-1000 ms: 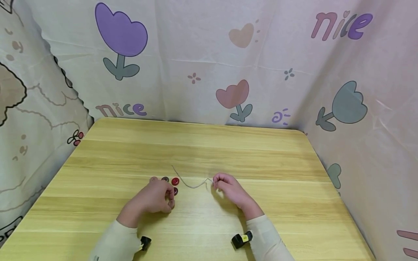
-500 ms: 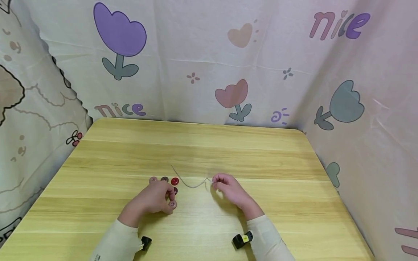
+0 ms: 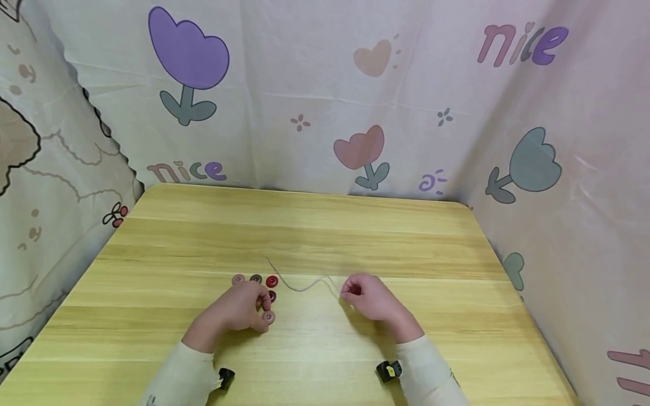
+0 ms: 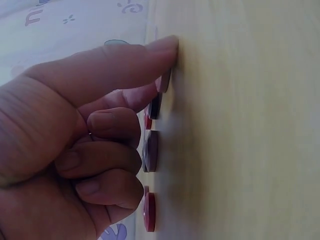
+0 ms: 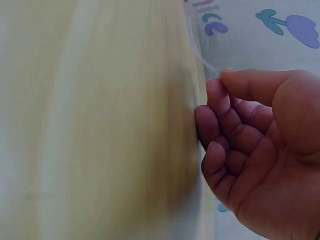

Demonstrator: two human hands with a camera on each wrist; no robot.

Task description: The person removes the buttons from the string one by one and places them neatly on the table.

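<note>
My left hand (image 3: 242, 307) rests low over the left-middle of the table, its thumb and index finger at either side of a pink button (image 3: 268, 317), which it pinches at the tabletop. In the left wrist view that button (image 4: 163, 82) shows just behind the thumb, and the other fingers are curled. To the right, my right hand (image 3: 374, 299) pinches one end of a thin pale string (image 3: 299, 290) between thumb and index finger. The string's free part lies in a curve toward the buttons. In the right wrist view the string (image 5: 195, 45) runs up from the fingertips.
Around the left fingers lie another pink button (image 3: 238, 279), a grey-brown button (image 3: 256, 278), a red button (image 3: 272, 281) and a dark red button (image 3: 273, 296). The wooden table (image 3: 315, 237) ends against a printed curtain (image 3: 284, 141). A black wrist device (image 3: 389, 371) sits by the right sleeve.
My right hand has shifted right and slightly nearer, drawing the string's end with it. The left hand stays in place, and the pink button by its thumb now shows more clearly.
</note>
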